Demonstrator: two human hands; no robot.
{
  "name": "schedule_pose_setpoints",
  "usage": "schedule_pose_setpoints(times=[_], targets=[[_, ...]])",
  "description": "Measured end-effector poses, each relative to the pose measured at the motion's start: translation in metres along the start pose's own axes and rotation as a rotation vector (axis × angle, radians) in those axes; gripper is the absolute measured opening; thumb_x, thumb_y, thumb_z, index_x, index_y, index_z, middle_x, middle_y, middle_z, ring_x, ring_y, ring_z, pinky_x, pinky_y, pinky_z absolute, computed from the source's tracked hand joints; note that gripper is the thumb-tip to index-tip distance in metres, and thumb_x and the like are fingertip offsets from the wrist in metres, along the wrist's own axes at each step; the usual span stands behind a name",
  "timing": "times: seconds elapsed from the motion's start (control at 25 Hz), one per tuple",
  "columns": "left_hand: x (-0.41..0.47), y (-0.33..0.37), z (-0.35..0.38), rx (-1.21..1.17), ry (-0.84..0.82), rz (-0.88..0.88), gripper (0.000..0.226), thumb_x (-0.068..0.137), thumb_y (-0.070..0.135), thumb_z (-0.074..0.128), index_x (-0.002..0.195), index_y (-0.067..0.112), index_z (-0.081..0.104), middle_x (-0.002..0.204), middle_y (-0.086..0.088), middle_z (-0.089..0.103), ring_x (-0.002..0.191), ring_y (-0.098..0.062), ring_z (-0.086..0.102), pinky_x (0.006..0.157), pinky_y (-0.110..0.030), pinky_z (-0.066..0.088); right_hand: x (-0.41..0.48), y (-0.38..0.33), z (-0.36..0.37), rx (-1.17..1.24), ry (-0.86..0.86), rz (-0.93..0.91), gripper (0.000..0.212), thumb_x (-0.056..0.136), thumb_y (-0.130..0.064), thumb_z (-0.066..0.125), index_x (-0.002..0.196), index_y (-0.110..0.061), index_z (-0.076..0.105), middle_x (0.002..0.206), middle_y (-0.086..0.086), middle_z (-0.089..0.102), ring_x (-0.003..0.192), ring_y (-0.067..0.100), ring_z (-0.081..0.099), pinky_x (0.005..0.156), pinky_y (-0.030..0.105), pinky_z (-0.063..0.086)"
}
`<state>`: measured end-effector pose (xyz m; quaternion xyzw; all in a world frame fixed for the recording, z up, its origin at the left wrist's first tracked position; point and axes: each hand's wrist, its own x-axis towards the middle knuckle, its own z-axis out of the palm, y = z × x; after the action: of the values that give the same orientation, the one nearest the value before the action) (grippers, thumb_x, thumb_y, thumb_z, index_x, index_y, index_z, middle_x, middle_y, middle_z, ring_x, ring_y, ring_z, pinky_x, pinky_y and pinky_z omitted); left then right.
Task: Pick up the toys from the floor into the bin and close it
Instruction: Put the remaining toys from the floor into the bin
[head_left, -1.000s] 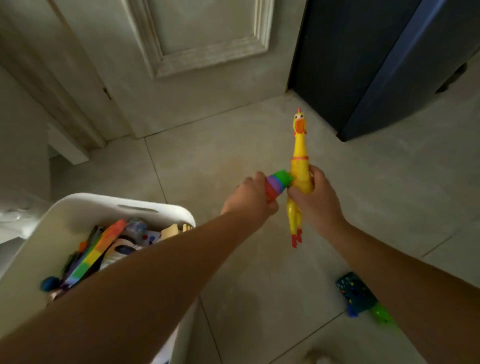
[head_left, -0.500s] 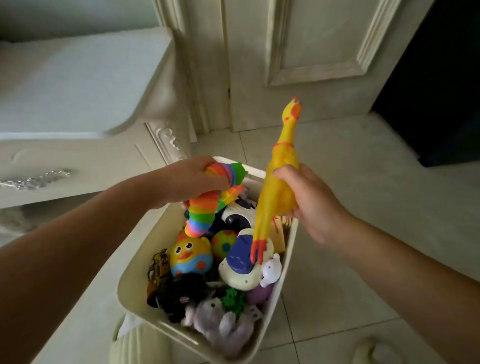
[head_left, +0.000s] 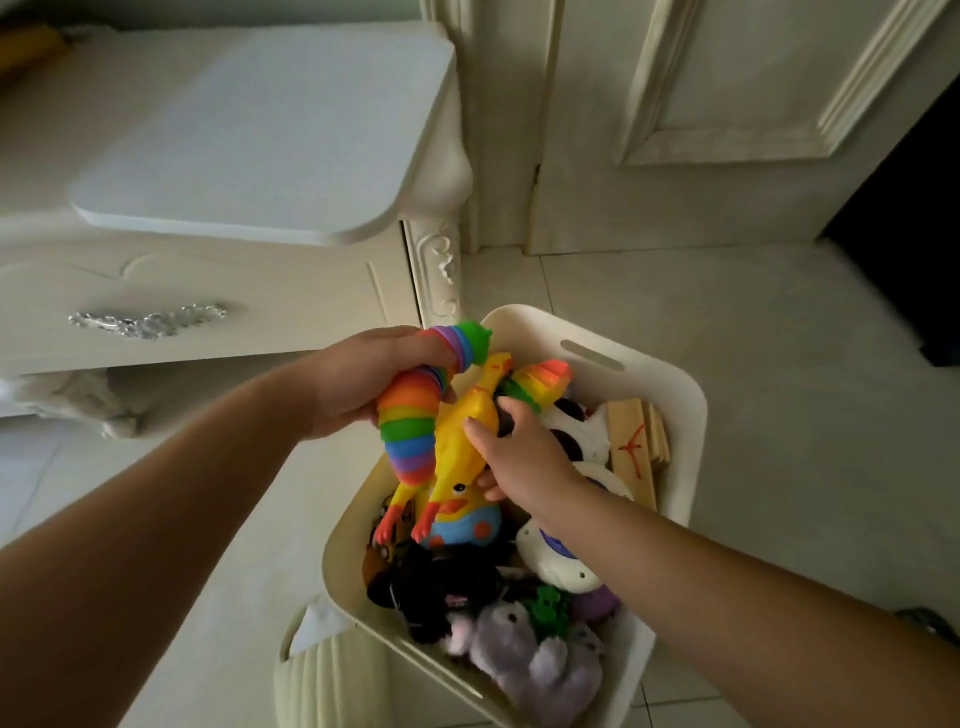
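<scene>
Pale tiled floor (head_left: 779, 364) beside a white cabinet (head_left: 234, 156): the cream bin (head_left: 670, 395) is heaped (purple plush (head_left: 530, 670), egg toy (head_left: 462, 519), wooden pieces (head_left: 636, 447)). Over it, the left hand (head_left: 363, 379) grips a rainbow slug (head_left: 410, 415); the right hand (head_left: 524, 457) clasps the yellow rubber chicken (head_left: 462, 441), feet down.

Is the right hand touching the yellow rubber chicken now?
Touching. The head view shows the right hand lying against the body of the yellow rubber chicken over the white bin, its thumb pressed on the yellow surface with no gap.
</scene>
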<state>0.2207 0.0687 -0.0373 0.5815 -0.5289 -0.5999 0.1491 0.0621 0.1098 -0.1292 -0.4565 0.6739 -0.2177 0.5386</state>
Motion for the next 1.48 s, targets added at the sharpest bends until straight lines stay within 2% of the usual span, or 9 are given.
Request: schedule_pose_setpoints(times=[0.12,0.24,0.36,0.56,0.76,0.88,1.0,1.24,1.48], targets=[[0.007,0.000,0.019,0.042,-0.052,-0.047,0.045,0.071,0.045,0.068,0.109,0.021,0.064,0.104,-0.012,0.072,0.095,-0.031,0.069,0.089,-0.049,0.053,0.007,0.002,-0.002,-0.119,0.015,-0.086,0.054,0.086,-0.047,0.058,0.133,-0.025,0.042,0.112,0.009,0.065,0.092,0.032,0.068,0.078,0.047,0.058],[0.007,0.002,0.038,0.069,-0.073,-0.062,0.056,0.060,0.048,0.069,0.110,0.022,0.064,0.108,-0.013,0.070,0.098,-0.032,0.069,0.094,-0.053,0.051,0.004,0.002,0.003,-0.221,0.008,-0.123,0.022,0.092,-0.019,0.051,0.112,-0.016,0.043,0.092,0.005,0.056,0.089,0.021,0.058,0.082,0.037,0.051],[0.011,0.002,0.038,-0.018,-0.038,-0.047,0.040,0.072,0.040,0.069,0.106,0.019,0.065,0.096,-0.010,0.073,0.084,-0.023,0.069,0.092,-0.050,0.051,0.002,0.002,0.003,0.000,0.136,-0.221,0.021,0.089,-0.024,0.056,0.102,-0.026,0.039,0.080,-0.004,0.052,0.078,0.021,0.054,0.072,0.036,0.051],[0.018,0.000,0.033,-0.034,-0.018,-0.019,0.045,0.069,0.043,0.071,0.108,0.022,0.065,0.096,-0.009,0.071,0.084,-0.022,0.067,0.085,-0.044,0.054,-0.001,0.006,0.006,-0.065,0.233,-0.206,0.035,0.089,-0.030,0.061,0.118,-0.020,0.043,0.111,0.008,0.059,0.091,0.022,0.058,0.067,0.029,0.046],[0.026,-0.005,0.039,-0.022,-0.039,-0.024,0.029,0.075,0.038,0.068,0.102,0.025,0.065,0.089,-0.003,0.070,0.073,-0.016,0.067,0.058,-0.028,0.054,0.006,0.009,-0.001,-0.095,-0.032,-0.274,0.025,0.087,-0.014,0.052,0.111,-0.014,0.047,0.098,0.009,0.053,0.090,0.018,0.048,0.077,0.029,0.046],[0.025,-0.008,0.052,0.021,-0.062,-0.063,0.033,0.079,0.042,0.066,0.107,0.024,0.063,0.091,-0.008,0.067,0.072,-0.020,0.063,0.052,-0.025,0.050,0.000,0.008,-0.032,0.294,-0.303,-0.025,0.035,0.097,-0.003,0.044,0.132,-0.002,0.046,0.102,0.027,0.062,0.074,0.021,0.061,0.057,0.020,0.055],[0.027,-0.007,0.071,0.224,-0.117,-0.090,0.037,0.085,0.044,0.063,0.116,0.026,0.055,0.100,-0.008,0.064,0.075,-0.020,0.065,0.055,-0.028,0.054,0.005,0.004,-0.079,0.565,-0.215,0.141,0.033,0.102,-0.017,0.039,0.129,-0.006,0.053,0.092,0.020,0.068,0.065,0.029,0.068,0.060,0.035,0.061],[0.030,-0.008,0.094,0.867,-0.224,0.031,0.085,0.088,0.050,0.058,0.150,0.038,0.000,0.145,-0.001,0.041,0.109,-0.020,0.054,0.085,-0.028,0.045,0.000,0.013,-0.103,0.282,0.125,-0.034,0.026,0.098,-0.015,0.041,0.118,-0.016,0.057,0.096,0.010,0.069,0.085,0.028,0.071,0.079,0.039,0.060],[0.030,-0.034,0.117,1.443,-0.230,0.355,0.056,0.102,0.036,0.039,0.153,0.033,0.015,0.156,0.016,0.002,0.145,-0.015,0.014,0.099,-0.036,0.047,-0.007,0.035,-0.106,-0.087,0.161,-0.167,0.024,0.095,-0.018,0.044,0.111,-0.028,0.059,0.102,0.000,0.066,0.090,0.019,0.065,0.086,0.038,0.055]])
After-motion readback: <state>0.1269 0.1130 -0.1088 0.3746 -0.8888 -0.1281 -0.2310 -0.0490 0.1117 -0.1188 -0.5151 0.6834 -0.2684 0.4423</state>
